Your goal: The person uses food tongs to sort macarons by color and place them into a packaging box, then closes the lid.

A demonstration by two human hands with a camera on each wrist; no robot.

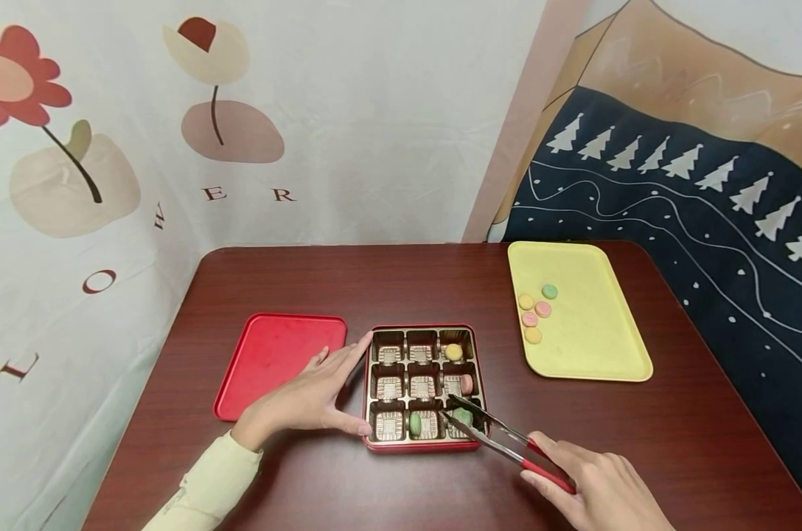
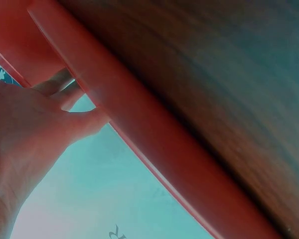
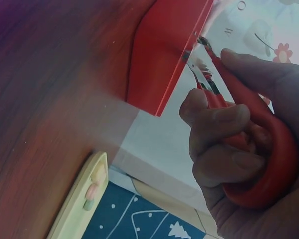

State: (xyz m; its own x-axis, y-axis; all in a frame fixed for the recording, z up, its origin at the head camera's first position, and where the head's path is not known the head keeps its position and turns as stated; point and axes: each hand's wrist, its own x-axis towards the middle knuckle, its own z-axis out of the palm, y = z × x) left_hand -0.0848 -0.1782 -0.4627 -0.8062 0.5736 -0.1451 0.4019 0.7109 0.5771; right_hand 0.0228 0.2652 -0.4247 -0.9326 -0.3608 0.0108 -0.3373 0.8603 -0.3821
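Note:
A red box (image 1: 422, 446) with a gold-brown divided insert lies in the middle of the table. My left hand (image 1: 311, 397) spreads along its left side, thumb at the near corner and fingers at the far one. The right hand (image 1: 600, 476) grips red-handled metal tongs (image 3: 261, 117). Their spread tips reach into the near right compartment, around a green macaron (image 1: 463, 417) partly covered by them. Another green macaron (image 1: 415, 424) stands on edge in the near middle compartment. A pink macaron (image 1: 466, 383) leans in the middle right one, and a yellow macaron (image 1: 453, 352) sits far right.
A yellow tray (image 1: 587, 317) at the right back carries several macarons along its left side: yellow, pink and green. To the box's left lies a red lid-like tray (image 1: 281, 358), partly under the left hand in the head view. Printed cloths hang behind the brown table (image 1: 295, 487).

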